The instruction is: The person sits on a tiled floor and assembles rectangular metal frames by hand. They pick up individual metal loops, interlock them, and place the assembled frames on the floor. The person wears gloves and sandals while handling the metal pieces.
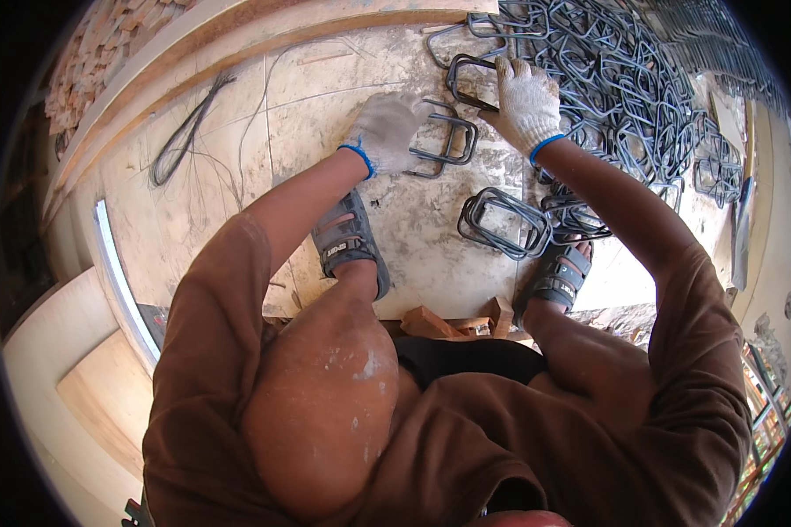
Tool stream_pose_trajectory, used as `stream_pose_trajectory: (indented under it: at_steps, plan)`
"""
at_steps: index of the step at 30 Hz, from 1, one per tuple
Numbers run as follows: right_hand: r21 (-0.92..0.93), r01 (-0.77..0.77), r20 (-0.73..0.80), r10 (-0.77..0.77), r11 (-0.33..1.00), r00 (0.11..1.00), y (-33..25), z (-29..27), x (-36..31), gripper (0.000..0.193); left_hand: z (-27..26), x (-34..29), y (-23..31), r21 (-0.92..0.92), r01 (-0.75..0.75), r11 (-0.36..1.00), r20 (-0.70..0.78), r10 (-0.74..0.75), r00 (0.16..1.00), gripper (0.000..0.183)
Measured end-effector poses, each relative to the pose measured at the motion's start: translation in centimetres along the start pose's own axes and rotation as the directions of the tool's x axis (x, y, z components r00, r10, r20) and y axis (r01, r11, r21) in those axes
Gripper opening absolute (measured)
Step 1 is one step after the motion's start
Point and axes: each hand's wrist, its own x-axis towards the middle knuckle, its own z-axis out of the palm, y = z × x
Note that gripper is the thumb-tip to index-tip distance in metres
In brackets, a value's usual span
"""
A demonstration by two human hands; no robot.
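Note:
My left hand (385, 132), in a whitish knit glove with a blue cuff, is closed at the ends of a few dark rebar stirrups (468, 140) near the floor. Motion blurs its fingers somewhat. To its right, my right hand (527, 98), gloved the same way, grips another rectangular rebar stirrup (453, 77), raised at the near left edge of a large heap of stirrups (628, 110). Part of that held stirrup is hidden behind the glove. Between my feet, closer to the right one, lies a small stack of stirrups (536, 235).
Long wooden boards (228, 44) border the far left side. A looped bundle of thin wire (160, 162) lies on the stained floor (308, 220). My sandalled feet flank the work area. Wood scraps (431, 323) sit between my legs, and more bent bars (721, 44) fill the far right.

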Motion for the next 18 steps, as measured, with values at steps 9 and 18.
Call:
stream_pose_trajectory:
  at_steps: [9, 18]
  plan:
    - [0.241, 0.194, 0.055, -0.213, 0.951, 0.976, 1.0, -0.1, -2.2, 0.064, 1.9, -6.7, -0.3, -0.452, 0.109, 0.885, -0.202, -0.221, 0.954, 0.084]
    - [0.205, 0.213, 0.325, -0.272, 0.955, 0.906, -7.0, -1.5, -1.3, 0.09, 6.8, -10.3, 2.2, -0.695, 0.586, 0.416, -0.063, -0.848, 0.527, 0.092]
